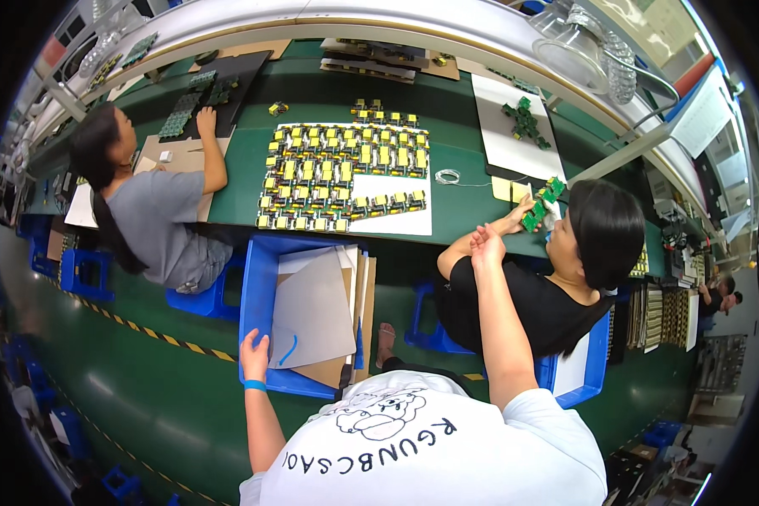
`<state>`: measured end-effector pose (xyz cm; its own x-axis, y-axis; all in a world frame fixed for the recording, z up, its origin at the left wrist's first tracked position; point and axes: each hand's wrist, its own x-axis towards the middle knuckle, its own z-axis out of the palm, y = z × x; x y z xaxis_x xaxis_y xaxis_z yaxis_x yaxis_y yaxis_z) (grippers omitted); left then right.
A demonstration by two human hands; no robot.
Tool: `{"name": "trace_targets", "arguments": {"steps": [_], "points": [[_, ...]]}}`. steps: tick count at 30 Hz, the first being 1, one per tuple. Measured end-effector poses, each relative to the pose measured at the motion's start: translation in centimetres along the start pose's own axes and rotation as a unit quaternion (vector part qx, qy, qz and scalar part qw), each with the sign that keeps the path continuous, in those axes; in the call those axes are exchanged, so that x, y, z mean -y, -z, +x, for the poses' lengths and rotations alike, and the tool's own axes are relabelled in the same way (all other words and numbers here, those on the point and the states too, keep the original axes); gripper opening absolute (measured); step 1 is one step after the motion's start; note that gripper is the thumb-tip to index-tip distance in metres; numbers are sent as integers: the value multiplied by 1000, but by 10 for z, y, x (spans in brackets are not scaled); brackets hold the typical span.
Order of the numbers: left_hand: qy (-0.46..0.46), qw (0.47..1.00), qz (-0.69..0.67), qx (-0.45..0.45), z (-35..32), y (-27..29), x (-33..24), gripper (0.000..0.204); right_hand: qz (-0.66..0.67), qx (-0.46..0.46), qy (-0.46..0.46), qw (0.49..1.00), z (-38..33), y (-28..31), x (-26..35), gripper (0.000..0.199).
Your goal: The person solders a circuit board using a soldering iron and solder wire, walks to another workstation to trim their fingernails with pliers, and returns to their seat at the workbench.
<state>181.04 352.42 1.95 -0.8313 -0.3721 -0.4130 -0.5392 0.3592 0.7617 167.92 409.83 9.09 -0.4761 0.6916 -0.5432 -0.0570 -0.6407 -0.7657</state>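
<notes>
My left hand, with a blue band at the wrist, is beside the left wall of a blue crate. Its fingers are apart and nothing shows in them; whether they touch the crate I cannot tell. In the crate stand grey, white and brown sheets. My right hand is raised near the bench edge, by a co-worker's forearm, fingers loosely bent and holding nothing visible. Beyond the crate, a white board on the green bench carries many small circuit boards with yellow-topped parts; its front right part is bare.
A seated co-worker at right holds green circuit boards. Another sits at left, reaching over a dark board. A shelf rail spans above the bench. Blue stools stand below.
</notes>
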Motion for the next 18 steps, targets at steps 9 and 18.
{"name": "trace_targets", "arguments": {"steps": [9,18], "points": [[-3,1000,-13,21,-13,0,-32,44,-79,48,6,996,-14,-3,4,16],[-29,999,16,-15,-13,-4,-18,53,-179,35,34,983,-10,-35,27,32]]}}
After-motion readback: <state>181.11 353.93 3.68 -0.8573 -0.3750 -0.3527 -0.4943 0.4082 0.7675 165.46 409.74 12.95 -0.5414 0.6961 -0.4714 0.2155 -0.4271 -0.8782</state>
